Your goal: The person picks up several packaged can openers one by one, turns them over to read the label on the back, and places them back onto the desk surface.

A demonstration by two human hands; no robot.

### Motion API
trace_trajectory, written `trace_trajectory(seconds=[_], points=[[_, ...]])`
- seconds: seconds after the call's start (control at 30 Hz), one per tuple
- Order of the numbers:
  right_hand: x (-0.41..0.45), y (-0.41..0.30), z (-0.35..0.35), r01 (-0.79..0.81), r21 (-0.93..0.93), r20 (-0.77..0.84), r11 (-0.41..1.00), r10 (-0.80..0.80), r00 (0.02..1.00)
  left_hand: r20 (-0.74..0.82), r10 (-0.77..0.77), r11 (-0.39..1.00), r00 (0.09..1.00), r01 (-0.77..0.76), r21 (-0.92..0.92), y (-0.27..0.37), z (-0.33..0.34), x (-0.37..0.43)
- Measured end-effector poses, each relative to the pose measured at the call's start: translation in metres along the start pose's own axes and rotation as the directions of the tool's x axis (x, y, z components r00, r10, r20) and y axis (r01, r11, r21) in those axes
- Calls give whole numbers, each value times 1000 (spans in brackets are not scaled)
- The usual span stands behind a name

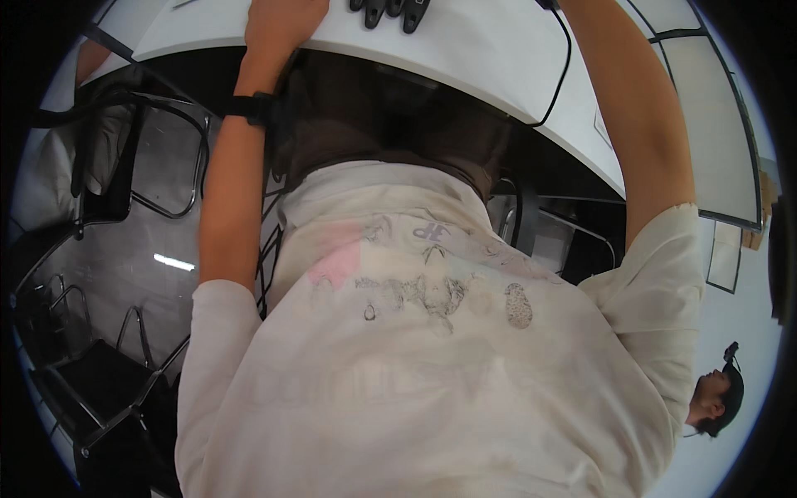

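My left hand (286, 25) rests at the near edge of a white table (485, 68); its fingers are cut off by the top of the picture, so what it holds, if anything, is hidden. A black band sits on my left wrist. To the right of this hand, several black finger-like tips (392, 14), perhaps of a robotic hand, lie on the table. My right forearm reaches up over the table's right side, and my right hand is out of view past the top edge. A small black object (548, 3) shows there, with a black cable (568, 62) running down over the table edge.
Black chairs with metal frames (134, 401) stand on the grey floor at the left. Another person's forearm (92, 61) is at the upper left. A person in a dark cap (716, 398) is at the lower right. A paper (601, 127) lies beside my right arm.
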State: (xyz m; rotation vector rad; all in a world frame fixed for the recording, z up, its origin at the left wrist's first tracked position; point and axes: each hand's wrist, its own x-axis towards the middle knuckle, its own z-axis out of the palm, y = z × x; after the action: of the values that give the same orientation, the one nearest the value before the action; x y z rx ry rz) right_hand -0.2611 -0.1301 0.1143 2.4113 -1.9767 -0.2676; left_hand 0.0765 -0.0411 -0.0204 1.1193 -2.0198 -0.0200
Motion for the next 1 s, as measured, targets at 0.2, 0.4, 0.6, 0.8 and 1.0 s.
trace_trajectory(seconds=[0.2, 0.4, 0.6, 0.8, 1.0], points=[[55, -28, 25, -248, -54, 224, 967, 253, 941, -63, 85, 994, 994, -89, -57, 8, 1, 3], [39, -86, 32, -253, -101, 225, 962, 269, 936, -51, -3, 1000, 999, 2, -9, 3, -4, -4], [54, -50, 21, -174, -125, 103, 977, 187, 977, -86, 37, 997, 996, -43, -69, 10, -5, 6], [54, -42, 17, -286, 47, -477, 957, 273, 835, -78, 5, 996, 997, -11, -85, 5, -11, -3], [-17, -45, -26, 84, 8, -662, 996, -58, 747, -102, -24, 999, 995, 19, -47, -1, -5, -12]])
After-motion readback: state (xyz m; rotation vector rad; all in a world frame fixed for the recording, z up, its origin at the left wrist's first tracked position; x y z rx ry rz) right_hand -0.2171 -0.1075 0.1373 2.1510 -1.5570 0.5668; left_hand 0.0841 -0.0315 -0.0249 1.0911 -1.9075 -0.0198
